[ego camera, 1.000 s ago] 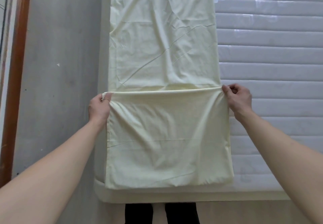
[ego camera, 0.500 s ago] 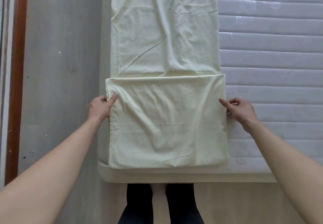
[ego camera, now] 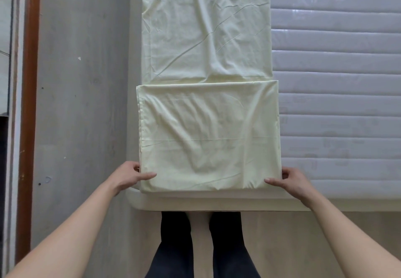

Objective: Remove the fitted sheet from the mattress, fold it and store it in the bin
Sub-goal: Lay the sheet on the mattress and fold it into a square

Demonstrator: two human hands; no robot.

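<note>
Standing at the foot of the mattress, the person shows only dark-clad legs at the bottom edge, feet cut off by the frame. Both bare forearms reach in from the lower corners. The left hand grips the near left corner of the sheet: its thumb lies flat on top of the cloth while the fingers curl round the edge and go out of sight beneath (how many layers they hold cannot be made out). The right hand mirrors it at the near right corner, thumb stretched across the top and fingers tucked behind the fold.

The sheet is pale yellow and lies along the mattress's left side as a long strip. Its near part is doubled back on itself into a thicker, roughly square panel whose front edge sits just short of the mattress's rounded foot. A faint horizontal crease crosses the panel, and soft wrinkles fan up from both corners. Beyond the panel's far edge the single flatter layer runs on, creased diagonally, until the top of the view cuts it off.

To the right, the bare quilted mattress surface shows in horizontal ribs with a plastic-like sheen. On the left is a grey floor, and past it a brown wooden frame, only partly in view.
</note>
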